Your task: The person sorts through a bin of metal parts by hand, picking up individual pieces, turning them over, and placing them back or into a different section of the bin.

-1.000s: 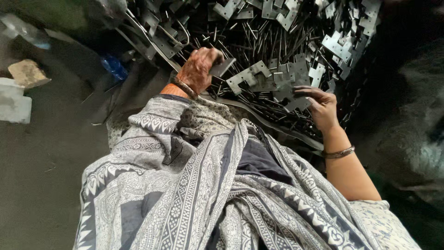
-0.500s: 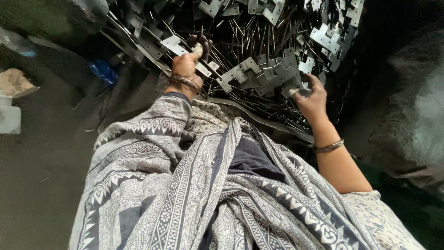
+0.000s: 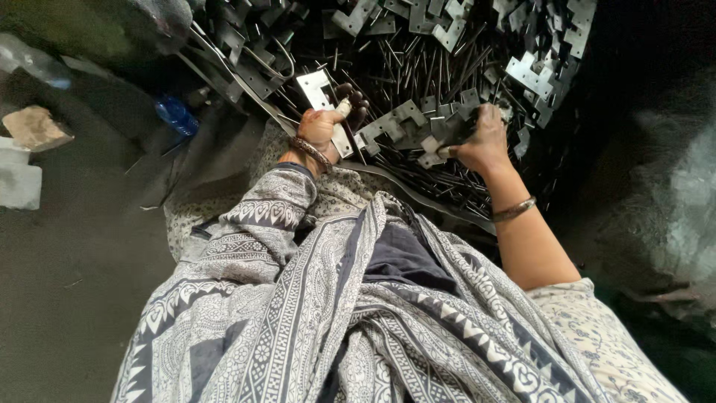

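Note:
A heap of stamped metal brackets (image 3: 447,45) and thin dark rods (image 3: 418,78) fills the top of the head view. My left hand (image 3: 328,123) grips a flat grey metal plate (image 3: 317,88) that sticks up from its fingers. My right hand (image 3: 481,138) is closed on a bunch of small metal pieces (image 3: 440,138) at the heap's near edge. Both wrists wear bangles. A patterned grey and white cloth (image 3: 313,313) covers my lap below the hands.
On the dark floor at left lie a blue bottle (image 3: 175,113), a clear plastic bottle (image 3: 33,63), a brown stone (image 3: 33,128) and a white block (image 3: 19,179). A curved metal strip (image 3: 418,195) edges the heap near my lap.
My left hand has closed on a flat plate and lifted it. My right hand has gone from lying open on the pile to closing around a bunch of pieces.

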